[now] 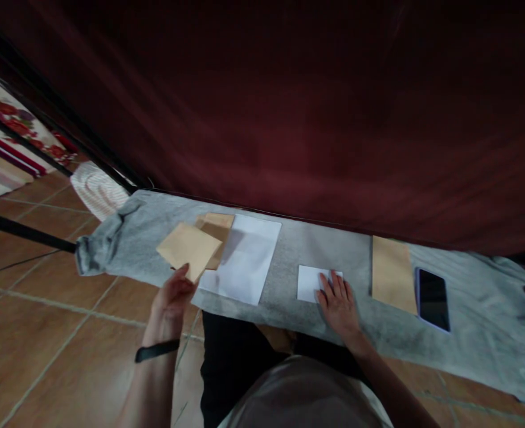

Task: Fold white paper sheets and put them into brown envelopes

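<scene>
In my left hand (177, 292) is a tan envelope (189, 245), pinched at its near edge and raised above the cloth. Under it, partly hidden, lie more tan envelopes (221, 226) overlapping the left side of some large white paper (253, 255). My right hand (339, 304) rests flat, fingers spread, on a small folded-looking white paper (307, 283). Whether that paper is one sheet or several I cannot tell.
A grey cloth (284, 291) covers the narrow surface. To the right lie a larger tan envelope or sheet (392, 273) and a phone (432, 298). A dark red curtain (289, 131) hangs behind. Dark bars (26, 230) and a striped cloth (98, 191) stand at the left.
</scene>
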The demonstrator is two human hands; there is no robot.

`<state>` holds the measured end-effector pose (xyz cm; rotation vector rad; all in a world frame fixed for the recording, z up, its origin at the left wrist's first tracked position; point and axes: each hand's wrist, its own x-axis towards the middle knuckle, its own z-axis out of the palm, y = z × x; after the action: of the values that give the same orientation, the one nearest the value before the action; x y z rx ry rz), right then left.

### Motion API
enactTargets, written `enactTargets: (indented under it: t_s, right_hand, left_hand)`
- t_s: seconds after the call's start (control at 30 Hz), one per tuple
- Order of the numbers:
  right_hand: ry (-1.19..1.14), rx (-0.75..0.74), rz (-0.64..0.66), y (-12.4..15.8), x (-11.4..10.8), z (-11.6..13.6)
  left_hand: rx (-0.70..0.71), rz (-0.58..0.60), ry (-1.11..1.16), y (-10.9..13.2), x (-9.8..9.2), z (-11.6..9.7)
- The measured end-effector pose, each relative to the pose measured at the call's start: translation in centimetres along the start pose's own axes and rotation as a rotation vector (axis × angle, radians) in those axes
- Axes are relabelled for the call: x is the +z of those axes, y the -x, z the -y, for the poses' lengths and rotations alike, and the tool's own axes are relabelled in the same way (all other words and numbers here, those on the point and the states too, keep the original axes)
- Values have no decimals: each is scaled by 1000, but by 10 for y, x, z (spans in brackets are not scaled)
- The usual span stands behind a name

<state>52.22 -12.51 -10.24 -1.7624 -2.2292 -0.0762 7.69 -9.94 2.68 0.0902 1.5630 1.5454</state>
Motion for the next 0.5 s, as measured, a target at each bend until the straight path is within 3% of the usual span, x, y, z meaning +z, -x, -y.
enactTargets:
  t_s: [0.07, 0.17, 0.27, 0.37, 0.5]
  right_hand:
    - [8, -4, -3, 0, 0, -1]
    - [18, -16, -4, 0, 2, -2]
    - [49, -29, -10, 0, 4, -3]
    - [76, -35, -17, 0, 4, -2]
    - [85, -26, -21, 0, 3, 0]
  left_hand:
    - [-209, 110, 53, 23, 12, 27]
    - [-217, 154, 136, 53, 37, 76]
    - [-221, 156, 126, 68, 58, 113]
    - [-197, 145, 121, 65, 71, 128]
    - [-155, 141, 93, 50, 80, 130]
